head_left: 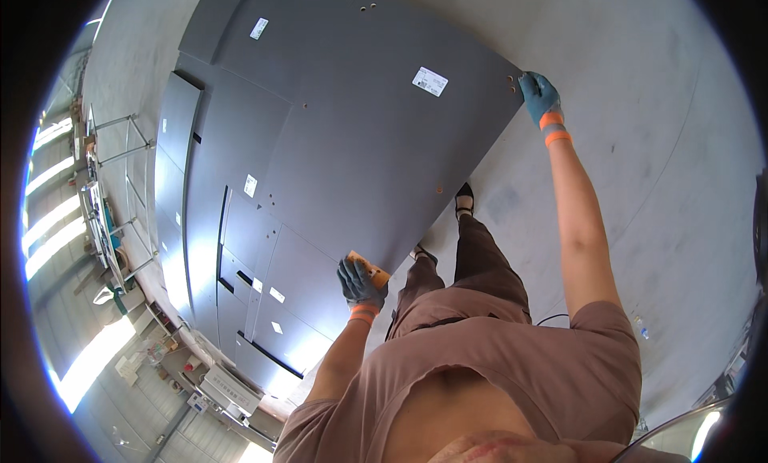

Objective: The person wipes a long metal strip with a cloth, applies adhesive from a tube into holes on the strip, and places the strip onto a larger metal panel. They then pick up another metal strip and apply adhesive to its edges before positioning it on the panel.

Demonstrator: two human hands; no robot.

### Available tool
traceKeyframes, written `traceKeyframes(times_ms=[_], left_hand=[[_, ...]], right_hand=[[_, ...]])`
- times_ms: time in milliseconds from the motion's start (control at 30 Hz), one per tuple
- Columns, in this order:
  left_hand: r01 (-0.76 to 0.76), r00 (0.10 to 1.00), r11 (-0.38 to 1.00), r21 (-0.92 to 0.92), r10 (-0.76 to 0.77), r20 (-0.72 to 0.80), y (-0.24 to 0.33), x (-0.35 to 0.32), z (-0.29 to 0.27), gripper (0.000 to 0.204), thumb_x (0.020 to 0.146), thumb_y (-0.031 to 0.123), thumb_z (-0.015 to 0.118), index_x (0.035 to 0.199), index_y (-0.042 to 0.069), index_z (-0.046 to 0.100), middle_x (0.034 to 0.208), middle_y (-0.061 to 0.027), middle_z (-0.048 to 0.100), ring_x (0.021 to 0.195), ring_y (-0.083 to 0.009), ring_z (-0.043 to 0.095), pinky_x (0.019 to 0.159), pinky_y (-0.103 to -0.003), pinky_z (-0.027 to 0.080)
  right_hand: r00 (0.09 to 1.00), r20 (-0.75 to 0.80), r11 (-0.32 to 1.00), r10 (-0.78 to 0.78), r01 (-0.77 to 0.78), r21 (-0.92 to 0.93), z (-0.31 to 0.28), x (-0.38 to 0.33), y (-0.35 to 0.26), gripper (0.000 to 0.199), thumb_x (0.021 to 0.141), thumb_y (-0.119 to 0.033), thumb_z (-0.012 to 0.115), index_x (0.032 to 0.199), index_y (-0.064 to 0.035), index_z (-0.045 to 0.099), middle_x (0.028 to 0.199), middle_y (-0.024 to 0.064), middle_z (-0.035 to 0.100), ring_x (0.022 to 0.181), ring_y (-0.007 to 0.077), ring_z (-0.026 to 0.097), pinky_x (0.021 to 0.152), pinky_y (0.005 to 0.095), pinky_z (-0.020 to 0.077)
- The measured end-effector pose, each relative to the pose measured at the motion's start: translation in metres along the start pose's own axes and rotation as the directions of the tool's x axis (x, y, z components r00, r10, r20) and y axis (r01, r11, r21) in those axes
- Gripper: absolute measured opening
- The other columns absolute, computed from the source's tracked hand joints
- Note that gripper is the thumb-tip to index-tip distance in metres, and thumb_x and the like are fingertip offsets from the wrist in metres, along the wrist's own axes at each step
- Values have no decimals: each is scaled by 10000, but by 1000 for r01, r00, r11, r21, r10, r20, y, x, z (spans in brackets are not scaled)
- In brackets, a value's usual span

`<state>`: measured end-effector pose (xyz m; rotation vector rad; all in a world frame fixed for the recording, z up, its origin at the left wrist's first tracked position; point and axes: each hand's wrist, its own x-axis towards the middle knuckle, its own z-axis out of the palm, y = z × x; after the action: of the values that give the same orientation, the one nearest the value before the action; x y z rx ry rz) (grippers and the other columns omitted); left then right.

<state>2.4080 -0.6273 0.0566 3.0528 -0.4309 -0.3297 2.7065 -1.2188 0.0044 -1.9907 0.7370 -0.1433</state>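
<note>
A large dark grey panel [376,119] with white labels and a few small drilled holes lies in front of me, on top of other flat panels. My right hand [541,95], in a blue-grey glove with an orange cuff, is closed on its far right corner; some fingers are hidden at the edge. At the near corner, my left hand [358,283], gloved likewise, is closed around an orange-tan block [369,267]. The block rests against the panel's corner. Whether it is wood or sponge I cannot tell.
More dark panels [248,215] of several sizes spread to the left, some with raised edges. A metal tube frame [128,155] stands beyond them. My feet [464,199] are close to the panel's near edge, on the grey concrete floor [656,183]. A white machine [230,389] is at lower left.
</note>
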Motion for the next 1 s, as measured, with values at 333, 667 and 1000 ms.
traceKeyframes(times_ms=[333,667,1000], left_hand=[[17,1000,999,-46,-18,-5,4,13,-7,1107,681,332,897,1536,-56,310,1571,-373,355,1450,-595,342,1219,-675,278],[15,998,990,-142,-22,-50,-4,19,-20,1014,703,320,891,1501,-50,385,1567,-338,379,1439,-583,357,1200,-672,302],[-14,962,975,-220,-46,-269,-3,2,-20,1052,665,400,920,1512,8,434,1575,-285,406,1445,-544,388,1207,-635,339]], right_hand=[[995,52,983,-86,93,-161,-9,20,12,489,1008,-484,610,1261,-85,736,1199,185,763,1108,373,724,951,435,563],[984,92,980,-152,161,-112,-10,46,45,438,1051,-414,610,1247,-50,752,1172,87,793,1077,223,725,970,364,543],[899,-46,716,-436,315,-623,0,2,-20,597,1025,-537,546,1428,-106,632,1441,172,644,1330,391,602,1100,466,486]])
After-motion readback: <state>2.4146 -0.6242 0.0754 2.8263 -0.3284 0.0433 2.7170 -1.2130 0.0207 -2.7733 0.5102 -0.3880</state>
